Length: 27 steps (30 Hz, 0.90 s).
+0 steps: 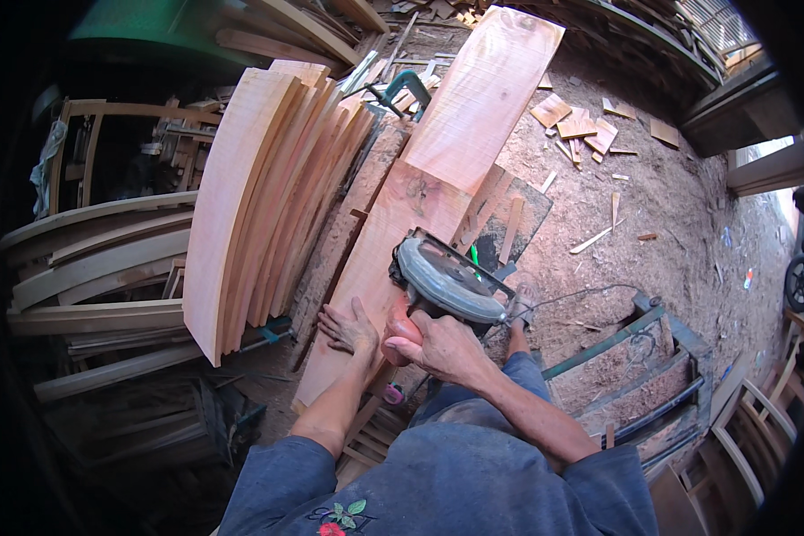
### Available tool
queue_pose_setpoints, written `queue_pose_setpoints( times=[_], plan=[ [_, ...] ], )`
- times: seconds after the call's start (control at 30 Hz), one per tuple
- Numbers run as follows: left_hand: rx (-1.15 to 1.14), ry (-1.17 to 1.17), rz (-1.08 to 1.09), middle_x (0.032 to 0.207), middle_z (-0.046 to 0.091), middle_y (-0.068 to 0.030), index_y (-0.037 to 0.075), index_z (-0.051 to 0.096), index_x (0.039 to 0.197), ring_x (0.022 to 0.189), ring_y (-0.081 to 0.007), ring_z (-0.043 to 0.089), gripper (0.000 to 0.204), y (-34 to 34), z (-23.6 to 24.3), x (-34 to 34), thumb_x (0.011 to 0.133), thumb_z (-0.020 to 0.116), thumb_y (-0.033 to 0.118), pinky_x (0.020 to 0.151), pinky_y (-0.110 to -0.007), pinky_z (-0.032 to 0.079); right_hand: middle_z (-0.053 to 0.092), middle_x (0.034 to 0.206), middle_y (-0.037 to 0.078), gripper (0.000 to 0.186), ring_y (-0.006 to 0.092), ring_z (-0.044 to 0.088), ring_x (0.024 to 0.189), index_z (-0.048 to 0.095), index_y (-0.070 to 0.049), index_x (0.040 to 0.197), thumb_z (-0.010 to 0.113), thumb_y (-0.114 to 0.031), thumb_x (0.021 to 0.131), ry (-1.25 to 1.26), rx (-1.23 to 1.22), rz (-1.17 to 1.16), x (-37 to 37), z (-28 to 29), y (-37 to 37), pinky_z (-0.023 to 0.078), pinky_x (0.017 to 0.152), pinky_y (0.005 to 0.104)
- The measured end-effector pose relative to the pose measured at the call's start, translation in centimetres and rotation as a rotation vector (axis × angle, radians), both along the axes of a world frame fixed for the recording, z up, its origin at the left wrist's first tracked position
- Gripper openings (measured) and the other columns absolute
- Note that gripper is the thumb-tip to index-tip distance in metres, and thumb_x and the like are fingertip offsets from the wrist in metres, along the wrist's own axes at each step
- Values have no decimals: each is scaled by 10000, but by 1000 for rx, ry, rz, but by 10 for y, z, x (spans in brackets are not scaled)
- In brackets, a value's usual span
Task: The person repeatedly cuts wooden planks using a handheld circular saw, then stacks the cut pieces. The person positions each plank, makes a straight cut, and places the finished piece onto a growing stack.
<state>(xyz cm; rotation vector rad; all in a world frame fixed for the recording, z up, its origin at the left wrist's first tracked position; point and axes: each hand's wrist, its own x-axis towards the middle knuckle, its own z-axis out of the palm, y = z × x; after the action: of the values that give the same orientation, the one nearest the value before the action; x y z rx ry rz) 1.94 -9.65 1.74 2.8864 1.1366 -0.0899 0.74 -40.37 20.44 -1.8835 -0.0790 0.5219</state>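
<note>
My right hand [438,344] grips the reddish handle of a circular saw [447,281] with a grey guard, which sits over the lower part of a long pinkish board [415,214]. My left hand [348,330] rests with fingers spread on the same board, just left of the saw's handle. A second pale board [491,85] extends away at the top, meeting the first one midway up. The saw's base edge and blade are mostly hidden by its body.
Curved planks [237,205] stand stacked at left, near a green clamp [402,85]. More lumber [98,290] lies further left. Offcuts [581,125] litter the dusty floor [652,196] at right. A metal frame [665,330] is at lower right, a power cord running by it.
</note>
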Motion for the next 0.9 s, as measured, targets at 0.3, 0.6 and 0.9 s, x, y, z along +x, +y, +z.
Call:
queue_pose_setpoints(
  times=[0.3, 0.6, 0.9],
  plan=[
    [23, 43, 12, 1795, 173, -204, 125, 229, 1728, 1666, -406, 107, 1046, 7, -9, 0, 985, 426, 835, 1251, -751, 145, 685, 768, 312, 700, 520, 712, 768, 632, 43, 984, 606, -656, 1014, 5, 10, 10, 7, -3, 3, 569, 693, 569],
    [86, 3, 18, 1785, 211, -200, 129, 247, 1722, 1657, -410, 151, 1049, 15, -27, -3, 979, 418, 850, 1249, -743, 169, 691, 770, 315, 678, 513, 720, 768, 634, 41, 980, 601, -634, 1022, 7, 15, 5, 15, -3, 11, 573, 704, 568],
    [199, -94, -42, 1778, 250, -177, 164, 258, 1720, 1652, -402, 179, 1027, 39, -69, -16, 974, 461, 840, 1242, -728, 201, 698, 809, 324, 678, 539, 706, 822, 656, 14, 1016, 598, -662, 1011, 26, 27, 6, 28, -5, 18, 563, 729, 590]
  ],
)
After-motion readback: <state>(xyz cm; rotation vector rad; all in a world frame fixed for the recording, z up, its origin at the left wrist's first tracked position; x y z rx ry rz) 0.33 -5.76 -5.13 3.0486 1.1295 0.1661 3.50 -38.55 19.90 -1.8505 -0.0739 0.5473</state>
